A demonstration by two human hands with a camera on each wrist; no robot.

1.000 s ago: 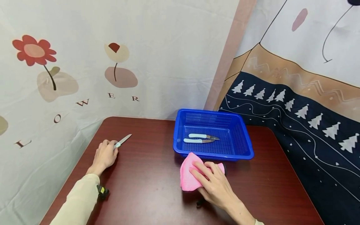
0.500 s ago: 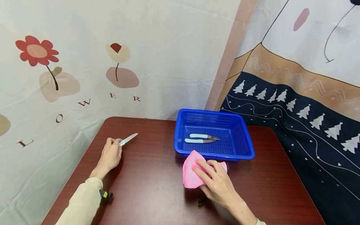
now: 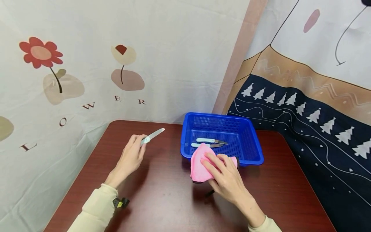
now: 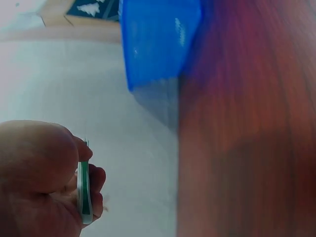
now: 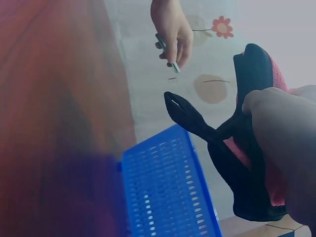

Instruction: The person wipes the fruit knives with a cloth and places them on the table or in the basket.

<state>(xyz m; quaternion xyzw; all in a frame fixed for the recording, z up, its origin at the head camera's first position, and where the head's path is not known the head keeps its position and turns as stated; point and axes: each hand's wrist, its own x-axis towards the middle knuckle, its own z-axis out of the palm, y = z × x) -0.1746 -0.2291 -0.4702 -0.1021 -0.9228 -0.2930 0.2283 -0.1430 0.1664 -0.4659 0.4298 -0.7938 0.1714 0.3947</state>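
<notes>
My left hand point(image 3: 128, 156) holds a small paring knife point(image 3: 155, 134) by its pale blue handle, above the left part of the table. Its blade points up and to the right, toward the basket. In the left wrist view the thumb and curled fingers pinch the knife handle point(image 4: 84, 192). My right hand point(image 3: 229, 180) grips a folded pink cloth point(image 3: 200, 166) just in front of the basket. Black edging and a black strap loop point(image 5: 185, 113) show on the cloth's underside in the right wrist view. Two similar knives point(image 3: 205, 140) lie side by side in the blue basket.
The blue perforated basket point(image 3: 252, 148) stands at the back of the reddish-brown table point(image 3: 162, 199). Behind the table hangs a pale wall cloth point(image 3: 174, 64) with printed flowers; a dark blue panel with white trees point(image 3: 275, 119) hangs at the right.
My left hand has lifted the knife off the table and carried it right toward the basket. The right hand has raised the pink cloth slightly, partly covering the nearer knife's view.
</notes>
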